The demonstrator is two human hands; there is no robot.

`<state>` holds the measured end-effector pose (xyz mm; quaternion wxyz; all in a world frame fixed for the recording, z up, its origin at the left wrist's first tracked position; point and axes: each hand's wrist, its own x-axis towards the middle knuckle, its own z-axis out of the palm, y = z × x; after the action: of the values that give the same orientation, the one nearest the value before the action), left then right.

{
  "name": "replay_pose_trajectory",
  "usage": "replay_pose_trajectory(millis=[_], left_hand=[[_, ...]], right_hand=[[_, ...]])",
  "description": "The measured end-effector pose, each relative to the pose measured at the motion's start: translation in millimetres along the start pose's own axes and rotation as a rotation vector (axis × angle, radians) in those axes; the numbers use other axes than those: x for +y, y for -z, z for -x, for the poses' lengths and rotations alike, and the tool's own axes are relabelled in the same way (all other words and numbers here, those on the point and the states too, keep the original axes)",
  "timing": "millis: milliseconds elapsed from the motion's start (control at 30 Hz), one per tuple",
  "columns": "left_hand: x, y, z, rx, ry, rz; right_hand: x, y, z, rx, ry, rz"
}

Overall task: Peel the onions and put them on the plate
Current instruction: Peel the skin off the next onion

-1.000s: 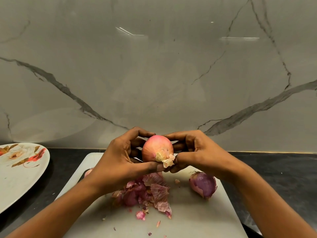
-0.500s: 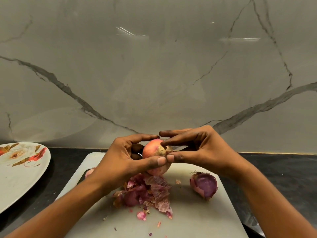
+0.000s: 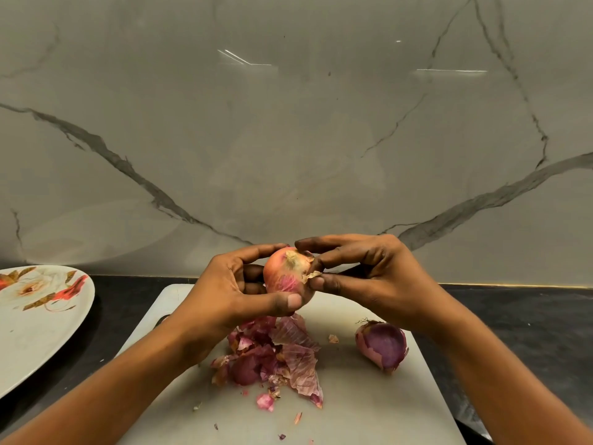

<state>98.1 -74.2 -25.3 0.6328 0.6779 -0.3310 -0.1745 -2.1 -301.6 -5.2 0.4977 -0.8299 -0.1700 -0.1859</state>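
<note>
Now our left hand (image 3: 231,290) is curled round the red onion (image 3: 284,276) above the cutting board (image 3: 369,399), well right of the plate (image 3: 38,342); our right hand (image 3: 372,277) pinches its dry skin flap (image 3: 310,275). We judge the bulb firm and slippery, the skin papery: pull near the root. A second ago the flap hung lower, toward us.
</note>
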Motion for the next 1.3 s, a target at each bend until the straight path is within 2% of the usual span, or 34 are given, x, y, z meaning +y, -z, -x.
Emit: replay_pose_trajectory(millis=[200, 433, 667, 833, 967, 1300], left_hand=[[-1, 4, -3, -0.019, 0.049, 0.116], [-4, 6, -4, -0.037, 0.045, 0.084], [-3, 5, -5, -0.036, 0.05, 0.114], [-5, 4, -3, -0.078, 0.045, 0.126], [-5, 5, -3, -0.094, 0.051, 0.129], [-3, 7, -3, -0.102, 0.091, 0.213]], right_hand=[[-8, 10, 3, -0.039, -0.058, -0.033], [-3, 11, 2, 0.005, -0.125, 0.102], [-1, 11, 2, 0.047, -0.119, 0.043], [0, 0, 0, 0.014, -0.067, 0.019], [3, 0, 0, 0.058, -0.012, -0.018], [0, 8, 2, -0.018, -0.045, 0.127]])
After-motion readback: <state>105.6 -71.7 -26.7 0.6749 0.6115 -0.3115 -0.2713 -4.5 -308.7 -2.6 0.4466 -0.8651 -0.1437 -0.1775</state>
